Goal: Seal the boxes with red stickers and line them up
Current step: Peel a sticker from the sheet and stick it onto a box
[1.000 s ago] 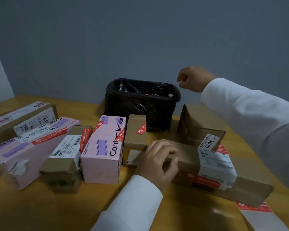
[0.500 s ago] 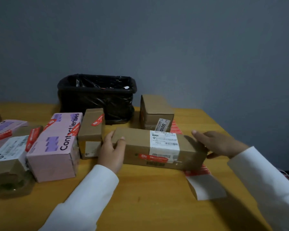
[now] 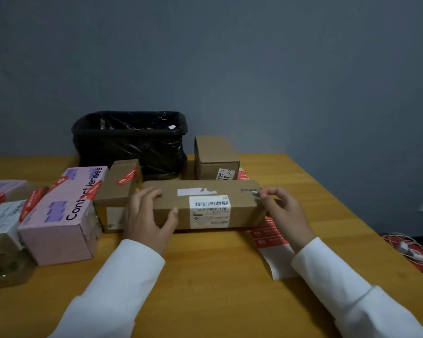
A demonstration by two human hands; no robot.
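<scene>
Mid-step: long brown box lying crosswise near the desk middle, between both hands. Left hand clamped over its left end, thumb on front face, fingers on top. Right hand at right end, fingers curled and touching the top corner; real grip or mere steadying, cannot tell. No red sticker visible on this box. Sticker sheet just beside the right end, partly under it. Pink box and small brown box already stickered, lined up toward the left edge. Another brown box beside black bin at far edge. Likely next: peel sticker, press across seam, slide into row.
</scene>
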